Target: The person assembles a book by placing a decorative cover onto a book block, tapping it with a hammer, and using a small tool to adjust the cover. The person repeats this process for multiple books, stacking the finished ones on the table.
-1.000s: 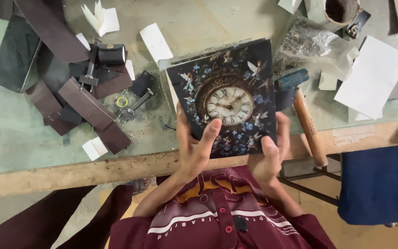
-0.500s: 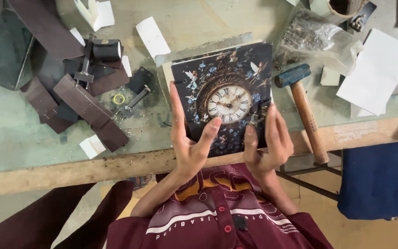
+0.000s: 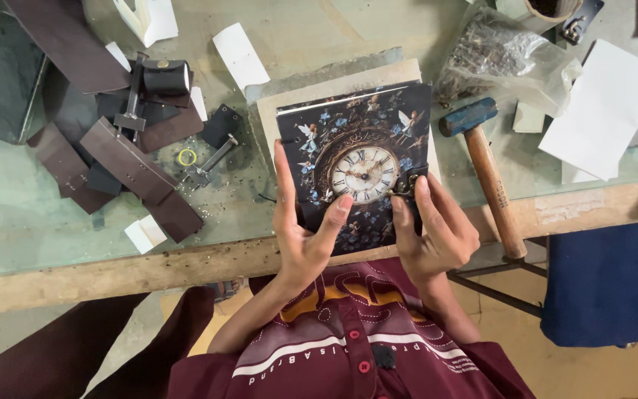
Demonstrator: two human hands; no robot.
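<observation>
hands grip a dark clock-printed notebook (image 3: pixel 356 166): left hand (image 3: pixel 300 236) along its left edge, right hand (image 3: pixel 437 236) at the metal clasp (image 3: pixel 405 185), hammer (image 3: pixel 485 166) beside.

Craft workshop: glass tabletop (image 3: pixel 53 229) carrying dark leather strips (image 3: pixel 131 166), a hammer (image 3: pixel 485 166), paper scraps (image 3: pixel 239 55) and bagged metal fittings (image 3: pixel 500 55).
</observation>
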